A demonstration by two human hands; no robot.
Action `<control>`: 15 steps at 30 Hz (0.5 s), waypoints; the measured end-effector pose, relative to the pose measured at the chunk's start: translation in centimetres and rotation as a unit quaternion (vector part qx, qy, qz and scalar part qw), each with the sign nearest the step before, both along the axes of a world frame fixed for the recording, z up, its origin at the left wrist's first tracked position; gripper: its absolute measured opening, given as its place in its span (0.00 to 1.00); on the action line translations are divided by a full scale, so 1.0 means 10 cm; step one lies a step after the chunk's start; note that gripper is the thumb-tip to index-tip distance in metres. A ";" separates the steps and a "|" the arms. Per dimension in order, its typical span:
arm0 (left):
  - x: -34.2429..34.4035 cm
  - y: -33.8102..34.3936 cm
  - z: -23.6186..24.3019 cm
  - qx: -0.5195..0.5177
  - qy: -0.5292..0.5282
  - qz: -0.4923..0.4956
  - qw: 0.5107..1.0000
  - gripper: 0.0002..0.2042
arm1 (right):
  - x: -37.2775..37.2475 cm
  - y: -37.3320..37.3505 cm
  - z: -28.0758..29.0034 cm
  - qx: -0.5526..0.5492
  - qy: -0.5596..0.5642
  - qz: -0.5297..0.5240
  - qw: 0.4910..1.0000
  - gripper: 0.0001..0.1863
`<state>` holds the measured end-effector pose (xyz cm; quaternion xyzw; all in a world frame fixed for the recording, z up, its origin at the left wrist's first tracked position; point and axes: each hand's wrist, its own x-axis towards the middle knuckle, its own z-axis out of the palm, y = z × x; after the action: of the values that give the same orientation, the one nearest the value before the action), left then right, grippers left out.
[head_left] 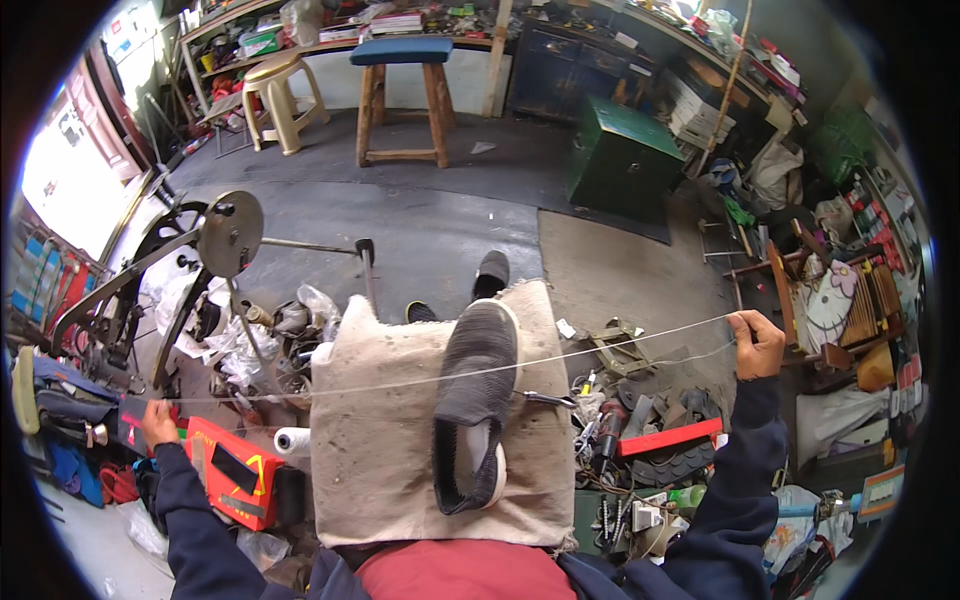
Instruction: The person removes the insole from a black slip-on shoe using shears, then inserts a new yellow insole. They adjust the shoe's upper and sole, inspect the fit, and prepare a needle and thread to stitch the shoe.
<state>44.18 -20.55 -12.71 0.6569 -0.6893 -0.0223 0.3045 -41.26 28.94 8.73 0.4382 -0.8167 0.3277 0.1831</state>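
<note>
A long pale thread [575, 354] runs in a shallow sag from one hand to the other, across and above my lap. My left hand [158, 424], out at the far left, is closed on one stretch of it. Out to the right, my right hand [757, 345] pinches the thread, and a loose length trails back from those fingers. Between them a dark grey slip-on shoe [475, 365] with a white sole edge lies on a stained beige cloth [375, 450] over my lap. An awl-like tool [547, 399] with a dark handle touches or enters the shoe's right side.
At left stand a black hand-cranked machine [230, 235] and, nearer, a red box [235, 475] beside a white thread spool [292, 441]. Scattered tools and a red bar [670, 437] lie at right. Farther off are a blue-topped stool [402, 52] and a green chest [625, 155].
</note>
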 end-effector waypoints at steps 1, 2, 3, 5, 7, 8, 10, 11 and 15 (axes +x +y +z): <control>0.06 0.00 -0.06 0.025 0.000 0.030 0.999 0.09 | -0.07 0.07 -0.05 0.004 0.005 -0.024 1.000 0.07; 0.06 0.00 -0.09 0.032 0.025 0.019 0.999 0.10 | -0.13 0.13 -0.13 0.000 0.006 -0.023 1.000 0.08; 0.01 0.02 -0.09 0.044 0.067 0.008 0.997 0.10 | -0.19 0.18 -0.20 0.033 -0.022 -0.051 0.998 0.08; -0.27 0.08 0.04 0.068 0.161 -0.006 0.985 0.11 | -0.26 0.26 -0.36 0.093 -0.073 -0.088 0.989 0.10; -0.74 0.21 0.38 0.067 0.141 -0.069 0.985 0.10 | -0.25 0.24 -0.48 0.210 -0.126 -0.119 0.962 0.21; -1.06 0.32 0.57 0.043 0.182 -0.159 0.969 0.08 | -0.16 0.19 -0.56 0.246 -0.062 -0.110 0.961 0.26; -1.73 0.68 0.99 0.026 0.217 -0.242 0.945 0.06 | 0.03 -0.04 -0.57 0.325 -0.117 -0.115 0.931 0.40; -2.04 0.88 1.24 0.065 0.213 -0.257 0.940 0.05 | 0.19 -0.24 -0.58 0.261 -0.087 -0.036 0.961 0.40; -3.24 1.68 1.94 0.054 0.172 -0.376 0.909 0.04 | 1.19 -1.16 -0.44 0.060 -0.110 0.225 0.966 0.35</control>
<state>11.74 -3.78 6.65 0.3508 -0.8197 -0.2853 0.3517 -29.34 17.30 4.34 0.5821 -0.7305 0.3569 -0.0134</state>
